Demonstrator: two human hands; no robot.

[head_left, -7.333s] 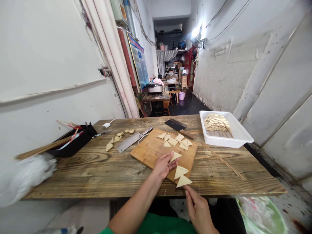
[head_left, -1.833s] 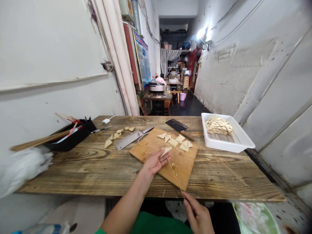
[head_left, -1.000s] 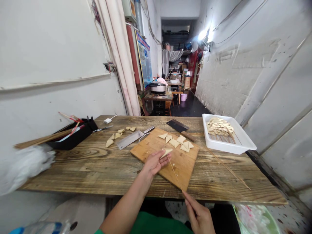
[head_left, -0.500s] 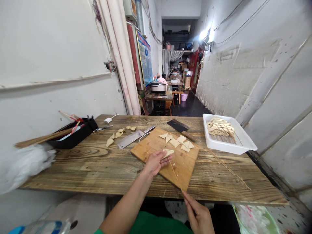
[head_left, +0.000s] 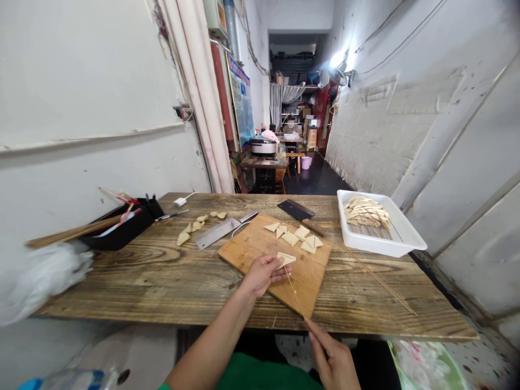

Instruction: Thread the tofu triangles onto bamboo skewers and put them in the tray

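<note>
Left hand: the left hand (head_left: 262, 273) is held over the board; a pale triangular piece (head_left: 287, 259) is pinched between thumb and forefinger, and the other fingers are extended beneath it.
Right hand: the right hand (head_left: 331, 352) is held at the table's near edge; the lower end of a thin skewer (head_left: 296, 295) is pinched between thumb and forefinger, and the remaining fingers are curled in.
Skewer tip: it is brought up to the lower edge of the held piece; whether the piece is pierced cannot be told.
Cutting board: more triangles (head_left: 290, 237) are spread across the far part of the wooden cutting board (head_left: 247, 246), some of them touching or overlapping.
Knives: a steel cleaver (head_left: 217, 234) is laid left of the board; a dark-bladed cleaver (head_left: 294, 209) is laid beyond it, its wooden handle near the board's far edge.
White tray: skewered pieces (head_left: 365, 211) are heaped in the white tray (head_left: 374, 245) at the table's far right; loose skewers (head_left: 379, 281) are laid nearer.
Table, left side: rounded offcuts (head_left: 189, 233) are scattered on the wooden table (head_left: 162, 287); long sticks (head_left: 69, 233) are propped across a black container (head_left: 117, 235).
Background: a masked person (head_left: 291, 125) is seated at another table.
</note>
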